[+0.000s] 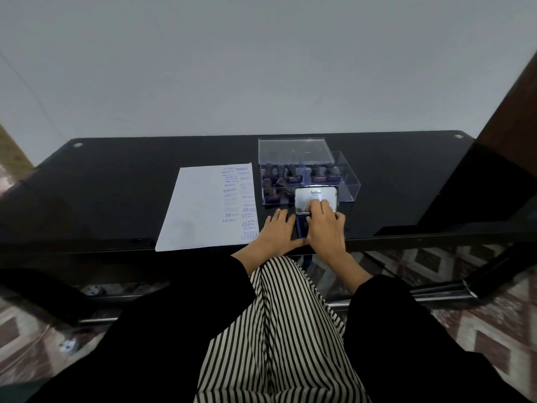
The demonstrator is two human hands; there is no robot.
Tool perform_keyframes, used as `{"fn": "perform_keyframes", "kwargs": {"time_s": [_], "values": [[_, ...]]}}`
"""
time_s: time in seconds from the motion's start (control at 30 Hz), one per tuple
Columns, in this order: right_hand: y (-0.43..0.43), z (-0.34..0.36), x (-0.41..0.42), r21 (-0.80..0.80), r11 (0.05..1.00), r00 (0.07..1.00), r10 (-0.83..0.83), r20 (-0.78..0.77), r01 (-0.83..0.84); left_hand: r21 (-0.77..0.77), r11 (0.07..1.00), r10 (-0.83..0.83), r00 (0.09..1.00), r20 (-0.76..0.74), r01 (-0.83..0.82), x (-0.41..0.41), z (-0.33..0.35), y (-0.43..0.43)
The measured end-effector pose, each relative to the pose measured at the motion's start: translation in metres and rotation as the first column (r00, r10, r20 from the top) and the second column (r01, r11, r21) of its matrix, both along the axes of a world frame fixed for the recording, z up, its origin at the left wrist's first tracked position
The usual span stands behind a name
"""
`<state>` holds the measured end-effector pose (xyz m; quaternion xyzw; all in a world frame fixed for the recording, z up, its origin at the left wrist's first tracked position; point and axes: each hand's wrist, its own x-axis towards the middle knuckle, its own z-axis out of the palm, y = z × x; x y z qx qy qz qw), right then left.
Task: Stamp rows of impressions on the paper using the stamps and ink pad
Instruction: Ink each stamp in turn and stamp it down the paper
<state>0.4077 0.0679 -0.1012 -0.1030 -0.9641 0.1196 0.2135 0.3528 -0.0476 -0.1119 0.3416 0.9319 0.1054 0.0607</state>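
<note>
A rectangular white-lidded ink pad (316, 195) lies between both hands at the near edge of the black glass table (116, 184), right hand (325, 228) nearer and gripping its lid, left hand (277, 229) flat beside it, partly stamped white paper (200, 210) just left.

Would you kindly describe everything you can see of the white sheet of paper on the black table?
The white sheet of paper lies flat on the glossy black table, its near edge close to the table's front edge. Its right part carries blue-violet stamped impressions reading FRAGILE, AIR MAIL and SAMPLE, some faint; the left part is blank. The clear plastic box of dark-handled stamps stands just right of it. The left hand rests by its near right corner; whether they touch is unclear.
</note>
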Motion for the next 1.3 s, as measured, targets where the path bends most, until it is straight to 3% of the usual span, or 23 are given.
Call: {"fn": "perform_keyframes", "kwargs": {"time_s": [0.4,0.53,0.73,0.97,1.3], "values": [[0.003,0.012,-0.005,-0.02,0.999,0.997,0.034,0.07,-0.033,-0.025,0.998,-0.047,0.997,0.068,0.049,-0.003,0.014,-0.008],[0.001,0.03,-0.014,-0.024,0.999,0.992,0.025,0.127,-0.022,0.084,0.996,-0.025,0.994,0.104,0.016,-0.011,0.033,-0.035],[-0.047,0.048,-0.035,-0.111,0.978,0.977,0.189,0.098,-0.178,0.181,0.972,0.147,0.988,0.043,-0.153,-0.04,0.046,-0.106],[-0.1,0.044,-0.061,-0.105,0.94,0.931,0.337,0.142,-0.324,0.203,0.921,0.334,0.942,0.032,-0.333,-0.066,0.033,-0.162],[-0.12,0.028,-0.078,-0.058,0.934,0.915,0.358,0.184,-0.353,0.244,0.919,0.318,0.948,0.005,-0.31,-0.067,-0.001,-0.161]]}}
